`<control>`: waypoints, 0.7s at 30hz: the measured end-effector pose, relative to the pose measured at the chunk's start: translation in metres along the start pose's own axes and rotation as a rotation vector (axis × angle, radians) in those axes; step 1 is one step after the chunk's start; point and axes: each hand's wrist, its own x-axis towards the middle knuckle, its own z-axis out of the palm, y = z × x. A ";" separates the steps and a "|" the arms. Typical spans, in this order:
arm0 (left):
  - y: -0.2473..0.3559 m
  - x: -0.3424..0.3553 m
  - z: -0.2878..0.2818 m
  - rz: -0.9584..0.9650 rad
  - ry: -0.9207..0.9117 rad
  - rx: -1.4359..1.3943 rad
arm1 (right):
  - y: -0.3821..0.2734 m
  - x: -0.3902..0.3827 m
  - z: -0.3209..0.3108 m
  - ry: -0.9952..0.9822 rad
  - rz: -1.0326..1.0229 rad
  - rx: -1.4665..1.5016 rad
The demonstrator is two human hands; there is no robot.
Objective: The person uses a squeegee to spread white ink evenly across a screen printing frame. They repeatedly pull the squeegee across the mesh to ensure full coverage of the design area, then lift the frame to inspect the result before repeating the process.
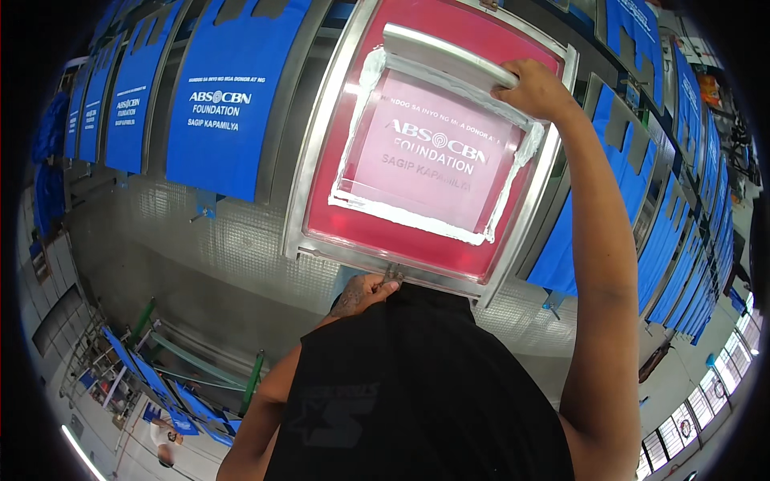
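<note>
A screen-printing frame (pixel 318 160) with a metal rim lies in front of me, its mesh (pixel 321 216) red around a pale pink printing window. White ink (pixel 417 220) forms thick lines along that window's edges. Across the far part of the mesh lies a long squeegee (pixel 445 54), slightly slanted. My right hand (pixel 536 90) is wrapped round the squeegee's right end. My left hand (pixel 361 295) is at the middle of the frame's near edge, its fingers closed on a small metal bracket (pixel 393 274). The surface under the mesh is partly hidden.
Printed blue bags (pixel 233 104) lie on boards in a row to the left, with more blue bags (pixel 666 248) along the right. A long metal table (pixel 160 232) runs beneath. At lower left are a rack with green posts (pixel 254 377) and another person (pixel 164 439).
</note>
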 end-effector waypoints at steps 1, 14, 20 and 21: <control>0.006 -0.008 0.000 0.005 0.004 -0.005 | -0.004 -0.004 0.002 0.014 0.001 -0.018; 0.009 -0.010 -0.001 0.292 0.021 0.072 | -0.168 -0.204 0.081 -0.069 0.087 -0.048; -0.008 0.012 0.005 0.375 0.133 0.242 | -0.177 -0.224 0.085 0.063 0.122 -0.002; -0.010 0.014 0.005 0.404 0.179 0.293 | -0.170 -0.219 0.080 0.098 0.125 0.016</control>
